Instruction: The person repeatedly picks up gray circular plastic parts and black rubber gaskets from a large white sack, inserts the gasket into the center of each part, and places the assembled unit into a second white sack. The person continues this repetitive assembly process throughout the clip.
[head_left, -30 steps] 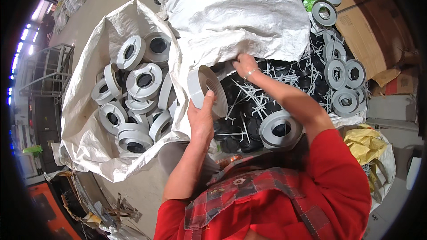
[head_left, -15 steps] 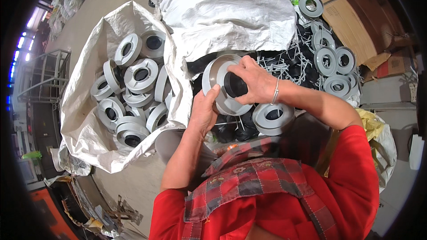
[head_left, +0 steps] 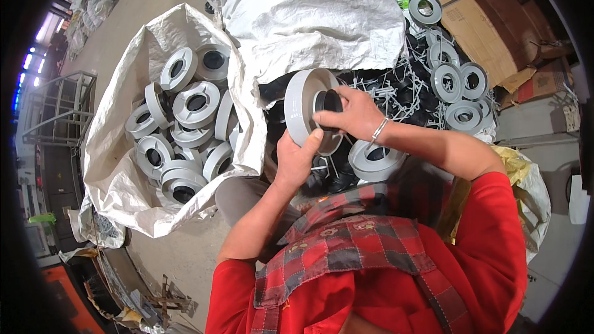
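Note:
In front of my lap, a grey round plastic flange (head_left: pixel 297 108) is tilted on edge. My left hand (head_left: pixel 296 159) grips its lower rim, with the thumb over the near side. My right hand (head_left: pixel 359 112) has its fingers closed on a black round insert (head_left: pixel 329 102) in the flange's centre hole; how deep the insert sits, I cannot tell. Just below my right wrist lies another grey flange (head_left: pixel 375 162) with a dark centre. Beyond it, loose black parts and thin grey plastic pieces (head_left: pixel 411 100) form a heap.
On the left an open white woven sack (head_left: pixel 108 148) holds several grey flanges (head_left: pixel 197 104) with black centres. A full white sack (head_left: pixel 315 18) bulges ahead. More flanges (head_left: pixel 447 82) lie along the heap's right side, near cardboard (head_left: pixel 479 31). A metal frame (head_left: pixel 59 108) stands at far left.
The flange has turned from facing up to standing more on edge. My left hand has shifted slightly right and down along its rim; my right hand is still on the black insert.

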A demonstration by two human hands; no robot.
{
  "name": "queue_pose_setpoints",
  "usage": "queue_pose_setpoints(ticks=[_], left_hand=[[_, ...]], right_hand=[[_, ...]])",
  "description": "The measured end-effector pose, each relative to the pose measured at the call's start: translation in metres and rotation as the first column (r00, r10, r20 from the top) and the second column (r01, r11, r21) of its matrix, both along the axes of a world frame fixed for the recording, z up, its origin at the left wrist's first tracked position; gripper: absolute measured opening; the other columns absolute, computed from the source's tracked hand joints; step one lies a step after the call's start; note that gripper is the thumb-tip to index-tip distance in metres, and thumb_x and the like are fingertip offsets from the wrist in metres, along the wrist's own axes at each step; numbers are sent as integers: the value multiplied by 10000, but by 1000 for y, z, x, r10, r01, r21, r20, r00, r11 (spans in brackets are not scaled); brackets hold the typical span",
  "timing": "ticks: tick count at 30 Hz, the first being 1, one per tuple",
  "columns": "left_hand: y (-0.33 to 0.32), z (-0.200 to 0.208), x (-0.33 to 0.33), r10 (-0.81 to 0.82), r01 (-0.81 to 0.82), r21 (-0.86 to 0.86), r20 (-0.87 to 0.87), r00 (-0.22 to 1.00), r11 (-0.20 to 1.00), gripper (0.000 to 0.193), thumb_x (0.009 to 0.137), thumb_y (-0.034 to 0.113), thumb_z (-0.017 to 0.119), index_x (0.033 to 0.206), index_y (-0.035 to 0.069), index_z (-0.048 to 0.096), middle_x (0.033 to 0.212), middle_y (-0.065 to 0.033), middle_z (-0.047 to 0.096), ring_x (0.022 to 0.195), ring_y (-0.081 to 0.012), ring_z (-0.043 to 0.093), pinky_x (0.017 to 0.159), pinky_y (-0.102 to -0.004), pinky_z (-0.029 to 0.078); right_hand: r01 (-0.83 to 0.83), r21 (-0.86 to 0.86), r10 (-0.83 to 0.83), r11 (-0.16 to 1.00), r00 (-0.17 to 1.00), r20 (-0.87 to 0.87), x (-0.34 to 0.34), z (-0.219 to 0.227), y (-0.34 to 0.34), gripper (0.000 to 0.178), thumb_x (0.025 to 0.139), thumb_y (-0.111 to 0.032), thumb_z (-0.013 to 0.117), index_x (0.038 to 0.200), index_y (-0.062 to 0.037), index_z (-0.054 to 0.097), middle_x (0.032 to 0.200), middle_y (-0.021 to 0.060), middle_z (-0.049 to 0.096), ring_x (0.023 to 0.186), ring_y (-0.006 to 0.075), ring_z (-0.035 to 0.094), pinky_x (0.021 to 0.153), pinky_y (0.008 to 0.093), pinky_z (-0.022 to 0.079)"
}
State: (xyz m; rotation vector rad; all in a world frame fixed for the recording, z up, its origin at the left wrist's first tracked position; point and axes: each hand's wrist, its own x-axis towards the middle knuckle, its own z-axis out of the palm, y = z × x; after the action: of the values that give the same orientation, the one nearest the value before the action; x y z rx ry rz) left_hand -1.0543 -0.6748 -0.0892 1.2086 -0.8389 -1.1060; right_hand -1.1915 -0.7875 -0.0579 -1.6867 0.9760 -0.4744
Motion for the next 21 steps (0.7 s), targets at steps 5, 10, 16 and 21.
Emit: queue_pose_setpoints(ticks=[5, 10, 16, 21], left_hand=[[12, 51, 41, 242, -232, -76, 426, 872, 970, 252, 823, 120, 679, 1008, -37, 610, 885, -48, 638, 794, -112, 573, 714, -282, 475], [0, 103, 99, 746, -378, -648, 619, 245, 661, 819, 874, 270, 641, 1436, -30, 126, 1460, -190, 273, 1351, -260, 273, 1113, -367, 187], [-4, 47, 34, 280, -293, 188, 91, 956, 938, 833, 822, 229, 680, 1432, -46, 183, 1479, -211, 235, 1353, -286, 283, 1085, -378, 273], [1, 22, -20, -300, 266, 176, 777, 553, 948, 1093, 712, 309, 778, 1449, -28, 45, 1430, -203, 300, 1318, -300, 314, 1090, -414, 247]], right_hand=[[-199, 648, 337, 735, 937, -94, -31, -1, -24, 729, 899, -613, 392, 982, 79, 603, 868, 252, 652, 689, 301, 667, 562, 370, 546], [-527, 351, 536, 774, 249, -807, -102, -97, -43, 895, 665, -687, 643, 1053, 116, 568, 986, 254, 639, 883, 356, 645, 753, 431, 509], [-403, 158, 366, 902, 516, -774, -100, -103, -57, 520, 618, -337, 735, 927, 70, 640, 873, 230, 661, 793, 302, 666, 705, 368, 532], [-345, 183, 390, 921, 830, -398, -79, -58, -57, 443, 623, -296, 673, 905, 44, 647, 883, 246, 651, 823, 347, 639, 760, 381, 503]])
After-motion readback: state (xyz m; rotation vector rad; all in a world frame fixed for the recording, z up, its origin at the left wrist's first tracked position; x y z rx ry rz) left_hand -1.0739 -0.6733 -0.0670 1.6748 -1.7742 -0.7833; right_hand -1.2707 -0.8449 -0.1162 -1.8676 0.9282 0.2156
